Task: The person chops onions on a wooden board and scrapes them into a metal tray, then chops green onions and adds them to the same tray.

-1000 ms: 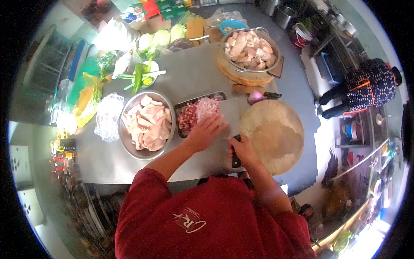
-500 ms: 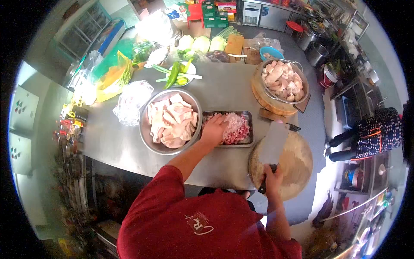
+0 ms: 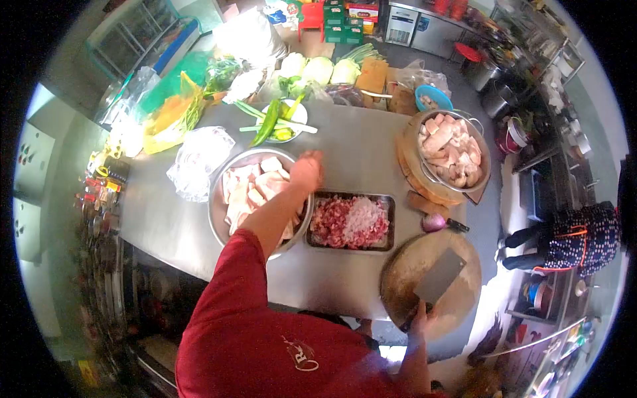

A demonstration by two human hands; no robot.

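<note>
The cleaver (image 3: 441, 275), above the chopping board (image 3: 401, 278) at lower right, is likely heavy and stiff, best held where the right hand (image 3: 420, 318) grips its handle; the left hand's (image 3: 307, 171) grip, near centre, cannot be determined.

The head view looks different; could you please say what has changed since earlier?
The left hand has moved forward off the minced meat to near the steel bowl. The right hand, still gripping the cleaver, has swung it right, from beside the tray to over the chopping block. Bowl, tray and block stayed put.
</note>
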